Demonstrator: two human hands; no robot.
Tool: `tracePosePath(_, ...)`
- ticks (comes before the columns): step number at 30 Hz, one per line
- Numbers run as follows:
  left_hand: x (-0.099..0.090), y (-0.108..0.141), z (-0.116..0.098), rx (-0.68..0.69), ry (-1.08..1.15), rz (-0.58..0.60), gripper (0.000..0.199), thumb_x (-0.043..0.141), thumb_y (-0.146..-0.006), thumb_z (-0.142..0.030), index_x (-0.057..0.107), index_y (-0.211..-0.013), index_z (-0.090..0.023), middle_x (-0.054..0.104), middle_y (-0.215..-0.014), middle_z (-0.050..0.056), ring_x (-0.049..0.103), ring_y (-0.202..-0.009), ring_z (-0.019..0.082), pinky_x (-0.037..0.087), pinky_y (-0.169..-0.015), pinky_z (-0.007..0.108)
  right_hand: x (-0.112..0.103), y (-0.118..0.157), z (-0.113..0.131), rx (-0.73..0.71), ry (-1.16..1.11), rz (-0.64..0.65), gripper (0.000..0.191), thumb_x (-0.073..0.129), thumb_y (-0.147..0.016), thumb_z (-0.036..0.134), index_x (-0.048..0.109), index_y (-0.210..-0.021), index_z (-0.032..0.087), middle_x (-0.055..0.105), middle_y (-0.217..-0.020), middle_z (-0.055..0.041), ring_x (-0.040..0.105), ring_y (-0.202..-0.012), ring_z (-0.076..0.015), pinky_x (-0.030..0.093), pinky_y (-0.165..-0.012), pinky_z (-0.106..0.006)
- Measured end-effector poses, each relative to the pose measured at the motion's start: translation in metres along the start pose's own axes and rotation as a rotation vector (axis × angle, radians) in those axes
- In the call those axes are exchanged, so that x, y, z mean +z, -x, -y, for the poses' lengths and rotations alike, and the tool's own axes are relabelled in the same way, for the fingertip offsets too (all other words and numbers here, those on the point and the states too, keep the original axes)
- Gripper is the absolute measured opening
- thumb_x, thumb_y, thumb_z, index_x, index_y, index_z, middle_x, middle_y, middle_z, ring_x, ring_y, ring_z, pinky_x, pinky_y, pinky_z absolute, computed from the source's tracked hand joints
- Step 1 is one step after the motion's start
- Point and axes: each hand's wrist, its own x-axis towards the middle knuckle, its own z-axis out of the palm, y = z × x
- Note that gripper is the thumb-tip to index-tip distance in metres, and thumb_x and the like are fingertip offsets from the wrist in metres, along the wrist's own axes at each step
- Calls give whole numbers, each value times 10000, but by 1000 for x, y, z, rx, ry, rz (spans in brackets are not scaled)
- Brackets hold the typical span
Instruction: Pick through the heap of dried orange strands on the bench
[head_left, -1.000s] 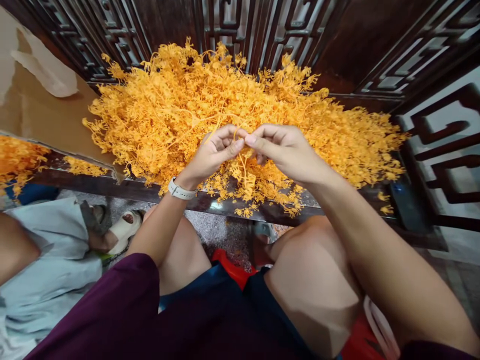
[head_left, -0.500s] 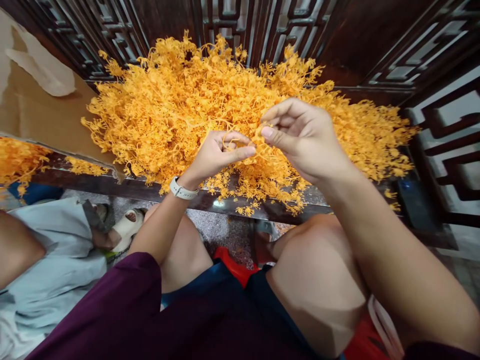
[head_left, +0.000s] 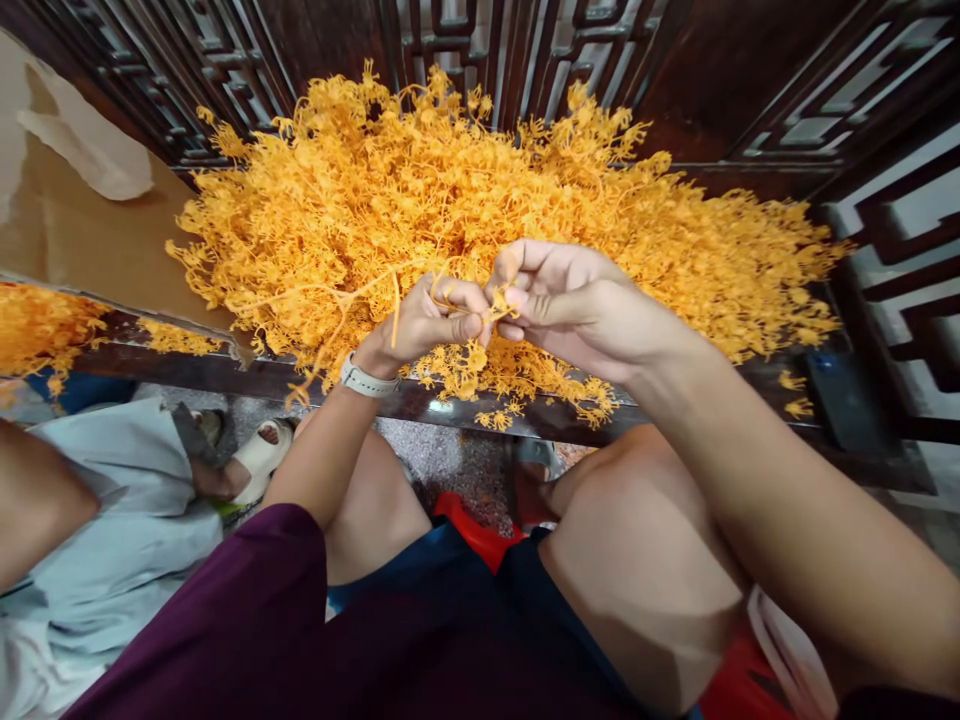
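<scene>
A thin, branching orange plastic stem (head_left: 341, 298) trails left from my left hand (head_left: 431, 322), whose thumb and fingers are closed on it. My right hand (head_left: 581, 305) has its thumb and forefinger pinched on a small orange spidery piece (head_left: 502, 300) right beside the left fingertips. Both hands meet low in front of a big pile of orange branching plastic pieces (head_left: 390, 190). Whether the piece at my right fingers is still joined to the stem I cannot make out.
The pile lies on a dark wooden bench (head_left: 262, 378) against a carved lattice back (head_left: 450, 50). A cardboard sheet (head_left: 82, 235) stands at the left, with more orange pieces (head_left: 45, 325) beyond it. Another person's legs in grey cloth (head_left: 127, 490) are at the lower left.
My right hand has moved left and down to the left fingertips. My left hand has closed, and a long orange stem now hangs out to its left.
</scene>
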Motion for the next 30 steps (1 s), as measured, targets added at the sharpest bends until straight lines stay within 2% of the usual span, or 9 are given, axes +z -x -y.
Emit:
tracePosePath(3, 3, 0, -4, 11, 138, -54, 416, 846, -772, -589, 735, -648, -207, 580, -567, 9, 530, -550, 112, 413, -543, 276, 4, 7, 9, -29, -9, 44, 304, 854, -798, 207, 563, -885, 216, 513, -730, 46, 466, -609, -90, 449, -587, -259)
tracePosePath(6, 3, -4, -4, 28, 340, -249, 329, 916, -726, -482, 728, -697, -213, 583, -616, -14, 511, -550, 81, 409, -532, 241, 3, 15, 21, -76, 79, -1, 315, 888, -799, 241, 622, -968, 226, 574, -772, 35, 515, -648, -103, 468, -611, -277)
tracePosePath(10, -6, -11, -5, -95, 486, -572, 151, 711, -970, -304, 747, -845, -228, 529, -592, -41, 421, -472, 45, 406, -519, 216, -14, 14, 35, -169, 143, -225, 285, 909, -742, 167, 741, -971, 197, 681, -820, 6, 581, -688, -101, 473, -630, -272)
tracePosePath(13, -11, -17, -7, -166, 535, -698, 171, 610, -1036, -277, 754, -950, -243, 580, -637, -37, 465, -470, 38, 426, -516, 204, -37, 7, 40, -217, -85, -466, 72, 805, -847, 244, 748, -841, 201, 655, -720, 39, 495, -587, -47, 434, -609, -249)
tracePosePath(16, -10, -20, -8, -170, 545, -726, 141, 616, -1033, -276, 753, -1049, -244, 677, -739, -23, 482, -466, 20, 442, -505, 184, -60, 5, 38, -199, -194, -610, 229, 750, -884, 432, 696, -751, 253, 561, -579, 46, 398, -527, -89, 373, -574, -307)
tracePosePath(19, -6, -21, -8, -179, 526, -735, 177, 657, -1010, -258, 740, -1164, -234, 731, -787, -10, 484, -462, 14, 450, -501, 172, -69, 9, 33, -202, -106, -598, 256, 844, -767, 467, 655, -725, 299, 470, -521, 29, 386, -565, -161, 336, -589, -367)
tracePosePath(24, -3, -21, -6, -191, 515, -723, 155, 699, -986, -250, 744, -1127, -206, 746, -794, -9, 499, -479, 8, 446, -508, 159, -50, 9, 33, -198, 2, -566, 214, 816, -797, 365, 626, -753, 277, 381, -563, 48, 296, -532, -132, 321, -540, -336)
tracePosePath(26, 1, -21, -6, -181, 538, -710, 80, 705, -981, -238, 748, -1035, -198, 706, -724, -26, 504, -485, 10, 440, -511, 157, -39, 5, 29, -171, 85, -521, 213, 822, -797, 336, 627, -767, 256, 441, -604, 44, 329, -533, -114, 320, -507, -305)
tracePosePath(30, 17, -22, -6, -215, 567, -699, 49, 715, -976, -246, 747, -953, -218, 495, -518, -90, 461, -448, 21, 431, -514, 158, -22, -7, 5, -145, 409, -403, 281, 892, -783, 385, 667, -858, 234, 606, -761, 9, 482, -624, -121, 390, -524, -284)
